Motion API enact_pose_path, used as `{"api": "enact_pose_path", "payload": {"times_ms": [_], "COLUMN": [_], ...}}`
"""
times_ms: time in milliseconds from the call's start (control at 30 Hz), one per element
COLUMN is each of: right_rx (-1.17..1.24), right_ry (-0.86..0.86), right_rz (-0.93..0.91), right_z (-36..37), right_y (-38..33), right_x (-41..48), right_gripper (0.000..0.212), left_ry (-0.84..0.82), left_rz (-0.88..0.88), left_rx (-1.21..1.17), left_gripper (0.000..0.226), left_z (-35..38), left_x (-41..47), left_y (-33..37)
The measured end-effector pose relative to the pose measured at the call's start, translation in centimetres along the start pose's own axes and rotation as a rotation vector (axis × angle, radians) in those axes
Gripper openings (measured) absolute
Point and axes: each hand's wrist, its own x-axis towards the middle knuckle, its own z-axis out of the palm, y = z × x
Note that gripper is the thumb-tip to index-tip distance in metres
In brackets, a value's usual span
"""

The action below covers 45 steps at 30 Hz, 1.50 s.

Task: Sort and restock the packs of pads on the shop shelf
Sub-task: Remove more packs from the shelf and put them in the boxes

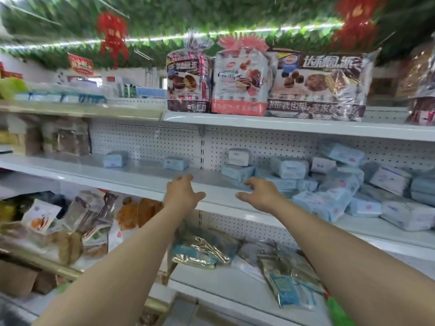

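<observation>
Plainly, two bare hands reach toward the middle shelf (pixel 117 177), and the slotted upright post (pixel 202 149) at its back serves as the marker. Left of the post lie two single packs, a far pack (pixel 115 158) well away from it and a near pack (pixel 176 162) just beside it, both close to the pegboard back. Right of the post the packs of pads (pixel 329 184) lie in one loose heap, well over a dozen but too blurred for an exact count, stacked at odd angles, the front ones hiding parts of those behind. They are soft pale-blue and white wrapped blocks with small pink marks and white labels. Above the post three big cake bags (pixel 240 83) stand upright in a row on the top shelf. Below the post and to its right, foil packets (pixel 204 250) lie flat; below and to its left, snack pouches (pixel 70 220) lean in a crowd. The left hand (pixel 182 192) hovers over the shelf's front edge just left of the post, and the right hand (pixel 261 194) just right of it, near the heap's closest pack. Both have fingers loosely spread and hold nothing.
</observation>
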Motion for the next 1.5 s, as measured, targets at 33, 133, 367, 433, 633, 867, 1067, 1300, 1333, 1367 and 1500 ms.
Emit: {"api": "enact_pose_path", "payload": {"times_ms": [33, 133, 367, 433, 633, 867, 1067, 1300, 1333, 1367, 1500], "right_rx": [0.010, 0.044, 0.173, 0.198, 0.231, 0.297, 0.490, 0.555, 0.533, 0.521, 0.521], "right_ry": [-0.004, -0.011, -0.055, -0.050, -0.036, -0.036, -0.005, 0.080, 0.096, 0.106, 0.149], "right_rz": [0.002, -0.006, 0.041, 0.034, 0.066, 0.249, 0.343, 0.519, 0.541, 0.554, 0.584], "right_z": [0.6, 2.6, 6.7, 8.0, 13.1, 17.3, 20.9, 24.7, 24.9, 25.0, 25.9], "right_y": [-0.2, -0.8, -4.0, -5.4, -8.4, -12.7, -13.9, -14.3, -14.6, -15.0, -15.1], "right_x": [1.5, 6.3, 17.5, 19.9, 26.3, 34.0, 39.9, 44.8, 45.3, 45.7, 47.0], "right_gripper": [0.063, 0.063, 0.048, 0.033, 0.042, 0.062, 0.044, 0.054, 0.055, 0.054, 0.047], "left_ry": [0.005, 0.023, 0.067, 0.082, 0.100, 0.133, 0.267, 0.368, 0.358, 0.350, 0.361], "left_rz": [-0.016, -0.078, -0.215, -0.219, -0.239, -0.425, -0.563, -0.561, -0.541, -0.525, -0.531], "left_rx": [0.000, -0.010, 0.016, 0.026, 0.059, -0.059, -0.102, -0.139, -0.103, -0.073, -0.053], "left_gripper": [0.070, 0.071, 0.071, 0.071, 0.070, 0.066, 0.092, 0.112, 0.111, 0.109, 0.100], "left_z": [0.2, 0.6, -1.0, -1.3, -2.5, -4.2, -5.7, -3.7, -3.4, -3.2, -1.9], "left_x": [1.0, 4.2, 11.8, 13.6, 20.5, 30.6, 38.4, 44.3, 44.9, 45.3, 46.6], "left_y": [-0.8, -3.4, -10.1, -12.3, -19.1, -28.6, -34.5, -37.8, -38.1, -38.3, -39.5]}}
